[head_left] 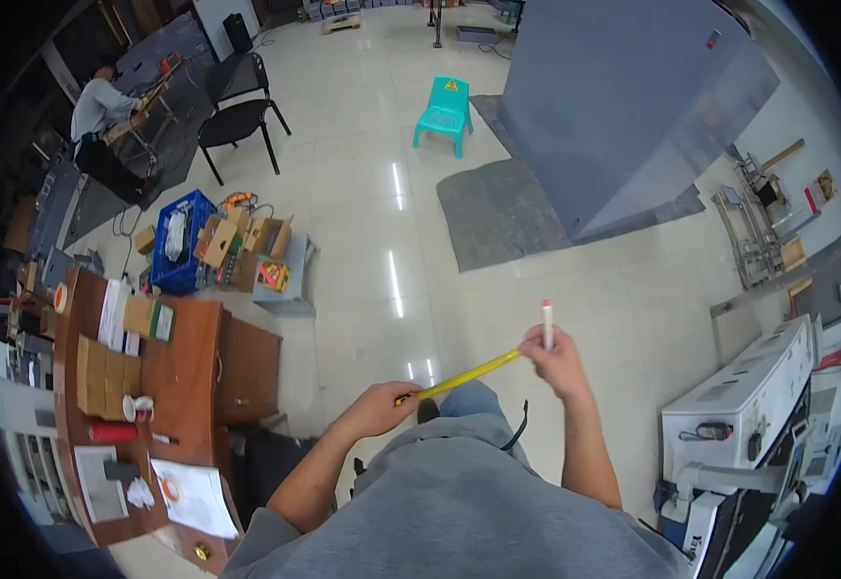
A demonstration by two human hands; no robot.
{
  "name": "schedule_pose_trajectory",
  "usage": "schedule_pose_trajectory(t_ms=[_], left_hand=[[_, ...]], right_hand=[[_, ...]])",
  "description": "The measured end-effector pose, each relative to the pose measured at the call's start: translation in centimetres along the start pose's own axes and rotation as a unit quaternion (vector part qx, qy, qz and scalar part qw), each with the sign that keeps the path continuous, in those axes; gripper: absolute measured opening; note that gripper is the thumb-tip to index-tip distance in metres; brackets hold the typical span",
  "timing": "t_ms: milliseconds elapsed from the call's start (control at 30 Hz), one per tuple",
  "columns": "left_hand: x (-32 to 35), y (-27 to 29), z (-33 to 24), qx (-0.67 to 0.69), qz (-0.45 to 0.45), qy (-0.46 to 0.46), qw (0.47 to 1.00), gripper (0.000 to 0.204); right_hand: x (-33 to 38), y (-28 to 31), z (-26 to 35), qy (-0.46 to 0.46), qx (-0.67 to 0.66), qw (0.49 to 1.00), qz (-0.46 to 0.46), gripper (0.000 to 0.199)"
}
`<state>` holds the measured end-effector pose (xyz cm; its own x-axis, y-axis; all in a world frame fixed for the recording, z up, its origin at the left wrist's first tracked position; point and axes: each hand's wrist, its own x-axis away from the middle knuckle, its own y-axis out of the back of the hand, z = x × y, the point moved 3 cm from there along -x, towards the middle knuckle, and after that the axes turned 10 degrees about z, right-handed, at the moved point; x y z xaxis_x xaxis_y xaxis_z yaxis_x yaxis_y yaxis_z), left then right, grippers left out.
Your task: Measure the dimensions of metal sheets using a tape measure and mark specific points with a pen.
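In front of my body, a yellow tape measure (471,373) is stretched between my two hands, rising slightly toward the right. My left hand (374,410) is closed on its case end, where a dark part shows by the fingers. Closed too, my right hand (559,365) pinches the other end of the yellow blade. That same hand also holds a white marker pen (548,326) upright, its red tip pointing up. The fingers partly cover the pen's lower end and the blade's end.
A brown desk (181,362) with papers and boxes stands at left, near a blue crate (185,241). Ahead are a black chair (237,125), a turquoise stool (443,120) and a large grey cabinet (613,106) on a mat. Another person (102,121) works far left. A white machine (739,396) is at right.
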<state>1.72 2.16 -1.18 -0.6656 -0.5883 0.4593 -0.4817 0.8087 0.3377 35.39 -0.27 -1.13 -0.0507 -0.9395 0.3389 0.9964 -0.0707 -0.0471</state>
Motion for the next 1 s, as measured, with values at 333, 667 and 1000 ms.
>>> schedule_pose_trajectory(t_ms=[333,667,1000], left_hand=[[-22.6,26.9,2.0,-0.017,-0.004,0.094,0.995,0.034],[-32.8,49.2,6.8,0.186,-0.091,0.201,0.958,0.03],[-49.1,78.9,11.7,0.14,-0.187,0.144,0.962,0.021]], right_hand=[[-28.8,12.5,16.2,0.097,-0.124,0.95,-0.271,0.015],[-71.3,0.6,34.0,0.164,-0.107,0.978,-0.069,0.016],[-99.0,-5.1,39.9,0.096,-0.135,0.978,-0.123,0.016]])
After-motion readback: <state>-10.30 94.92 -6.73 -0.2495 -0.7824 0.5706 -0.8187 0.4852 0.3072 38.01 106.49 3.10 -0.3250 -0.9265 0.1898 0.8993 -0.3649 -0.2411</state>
